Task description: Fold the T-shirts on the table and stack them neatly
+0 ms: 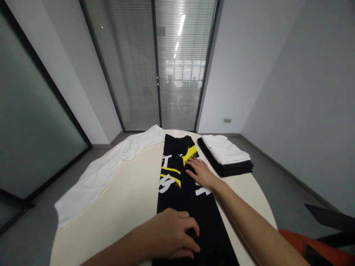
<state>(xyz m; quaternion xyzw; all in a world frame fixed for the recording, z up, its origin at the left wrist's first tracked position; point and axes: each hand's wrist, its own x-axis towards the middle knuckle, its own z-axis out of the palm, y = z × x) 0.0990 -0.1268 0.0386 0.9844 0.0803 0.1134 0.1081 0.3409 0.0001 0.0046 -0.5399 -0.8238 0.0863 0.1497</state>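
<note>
A black T-shirt (191,214) with white lettering and yellow stripes lies folded into a long strip down the middle of the table, its far end narrower. My right hand (201,171) rests flat on its printed right part, fingers spread across the yellow patch. Nearer to me, my left hand (173,234) is over the plain black lower part, with fingers curved and apart and nothing visible between them. Whether the left fingertips touch the cloth is hard to tell.
Along the table's left edge a white garment (111,166) lies loosely bunched. At the back right sits a stack of folded black clothes (235,169) with a folded white garment (224,148) on top. The round cream table (133,195) has an orange chair (305,244) at its right.
</note>
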